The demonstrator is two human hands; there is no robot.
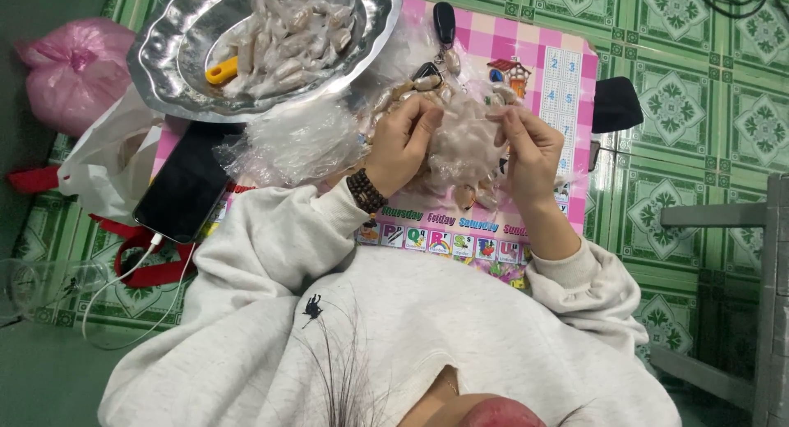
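Hands pinching clear wrap over the pink board.
Left hand (403, 139) and right hand (526, 152) both grip the crinkled plastic wrap (464, 135).

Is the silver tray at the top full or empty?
Partly full: the silver tray holds a heap of wrapped candies and a yellow-handled tool, with bare metal at its left.

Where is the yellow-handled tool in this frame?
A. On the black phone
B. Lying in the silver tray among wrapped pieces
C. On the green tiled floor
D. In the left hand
B: the yellow-handled tool lies inside the silver tray beside the wrapped pieces, away from both hands.
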